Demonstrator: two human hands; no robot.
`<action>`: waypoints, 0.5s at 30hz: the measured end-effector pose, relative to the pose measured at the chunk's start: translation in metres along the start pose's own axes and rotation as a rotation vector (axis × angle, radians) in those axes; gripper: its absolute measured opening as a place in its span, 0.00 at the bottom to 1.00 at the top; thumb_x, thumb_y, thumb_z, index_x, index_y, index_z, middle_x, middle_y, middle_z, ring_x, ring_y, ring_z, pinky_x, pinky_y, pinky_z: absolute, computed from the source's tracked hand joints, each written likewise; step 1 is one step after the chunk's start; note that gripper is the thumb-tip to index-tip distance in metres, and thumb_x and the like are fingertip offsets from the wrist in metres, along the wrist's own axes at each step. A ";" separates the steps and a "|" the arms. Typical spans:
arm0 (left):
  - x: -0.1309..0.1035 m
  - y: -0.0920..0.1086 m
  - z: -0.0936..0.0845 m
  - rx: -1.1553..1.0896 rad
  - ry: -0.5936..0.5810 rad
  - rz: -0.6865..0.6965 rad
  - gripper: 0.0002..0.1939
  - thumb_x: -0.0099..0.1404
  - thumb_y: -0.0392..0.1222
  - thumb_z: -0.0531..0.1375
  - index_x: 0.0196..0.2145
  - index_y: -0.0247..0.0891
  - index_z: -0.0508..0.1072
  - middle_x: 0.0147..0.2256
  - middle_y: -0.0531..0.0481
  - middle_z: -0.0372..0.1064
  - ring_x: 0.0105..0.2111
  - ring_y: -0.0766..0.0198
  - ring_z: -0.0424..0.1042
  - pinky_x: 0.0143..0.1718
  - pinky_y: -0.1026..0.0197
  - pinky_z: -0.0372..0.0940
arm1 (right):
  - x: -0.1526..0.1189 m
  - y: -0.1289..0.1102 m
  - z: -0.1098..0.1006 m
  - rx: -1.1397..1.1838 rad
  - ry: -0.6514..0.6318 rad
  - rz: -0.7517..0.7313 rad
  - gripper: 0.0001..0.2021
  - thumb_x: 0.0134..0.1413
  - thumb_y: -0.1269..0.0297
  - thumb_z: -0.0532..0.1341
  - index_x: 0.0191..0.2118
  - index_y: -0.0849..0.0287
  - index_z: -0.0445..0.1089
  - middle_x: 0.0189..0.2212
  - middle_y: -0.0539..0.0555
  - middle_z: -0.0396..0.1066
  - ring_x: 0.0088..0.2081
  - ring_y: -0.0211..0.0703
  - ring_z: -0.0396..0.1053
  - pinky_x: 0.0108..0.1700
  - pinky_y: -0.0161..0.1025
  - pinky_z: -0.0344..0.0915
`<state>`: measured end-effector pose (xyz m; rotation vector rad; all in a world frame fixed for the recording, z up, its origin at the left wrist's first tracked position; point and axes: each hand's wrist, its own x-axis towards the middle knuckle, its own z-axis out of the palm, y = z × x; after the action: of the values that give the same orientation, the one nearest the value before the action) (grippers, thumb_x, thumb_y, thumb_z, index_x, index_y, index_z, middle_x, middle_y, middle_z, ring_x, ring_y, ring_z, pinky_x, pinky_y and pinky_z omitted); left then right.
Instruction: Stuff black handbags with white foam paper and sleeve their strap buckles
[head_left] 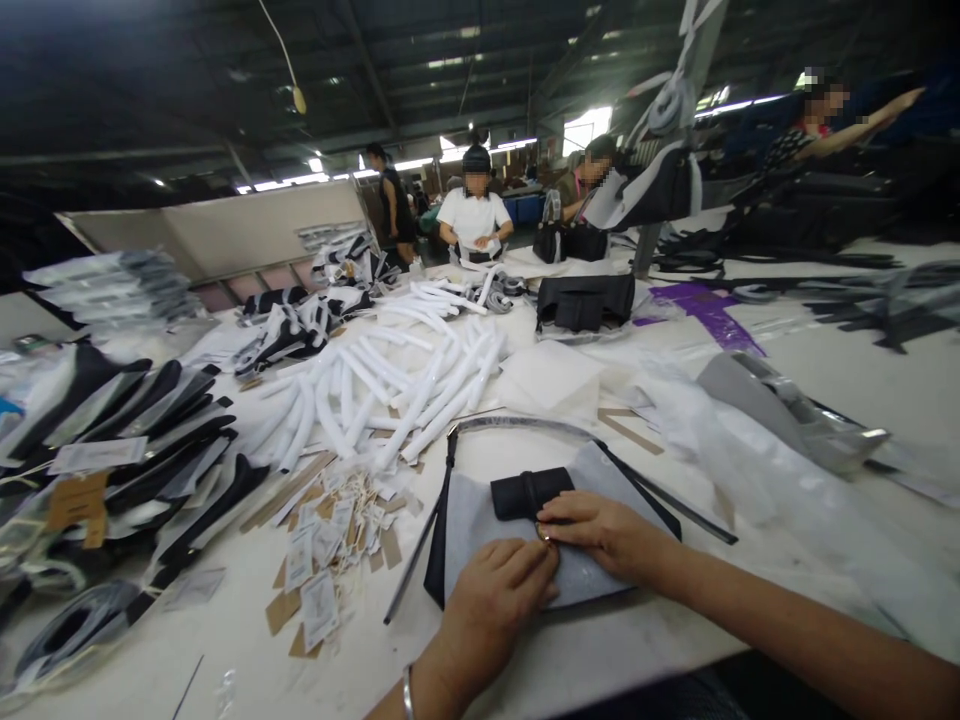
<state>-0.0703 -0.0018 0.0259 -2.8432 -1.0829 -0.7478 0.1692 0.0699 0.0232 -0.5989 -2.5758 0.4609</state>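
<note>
A black handbag (436, 560) lies flat before me, its front covered by a grey protective sheet (472, 500). Its handle (525, 424), wrapped in clear film, arches away from me. A black flap with a strap loop (531, 492) sits at the middle of the front. Just below it, a small gold-coloured ring (543, 535) shows between my fingers. My left hand (499, 590) rests on the sheet with its fingers curled together by the ring. From the right, my right hand (600, 530) bends its fingers over the flap's lower edge. What the fingertips pinch is hidden.
Paper tags (319, 600) with strings lie left of the bag. Beyond are white padded tubes (360, 390) and another black bag (585, 303). Stacked bag parts (165, 450) crowd the left, plastic wrapping (750, 470) the right. A person in white (474, 215) works across the table.
</note>
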 end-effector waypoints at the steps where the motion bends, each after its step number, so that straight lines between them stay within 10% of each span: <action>1: 0.001 0.001 -0.001 -0.010 -0.012 -0.012 0.13 0.73 0.40 0.56 0.54 0.38 0.69 0.48 0.47 0.74 0.44 0.59 0.74 0.43 0.56 0.72 | 0.003 -0.002 -0.002 -0.006 -0.002 0.007 0.18 0.66 0.72 0.52 0.55 0.56 0.74 0.53 0.60 0.74 0.55 0.43 0.71 0.60 0.46 0.66; 15: -0.008 -0.017 0.024 -0.017 0.012 0.035 0.20 0.68 0.35 0.53 0.57 0.40 0.67 0.44 0.48 0.74 0.40 0.62 0.77 0.41 0.65 0.74 | 0.050 0.014 -0.020 -0.154 -0.256 -0.241 0.04 0.62 0.64 0.64 0.37 0.57 0.75 0.40 0.50 0.74 0.40 0.40 0.67 0.38 0.34 0.61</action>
<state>-0.0757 0.0097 -0.0018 -2.8602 -1.0276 -0.7745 0.1436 0.1102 0.0514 -0.2870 -2.9000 0.2737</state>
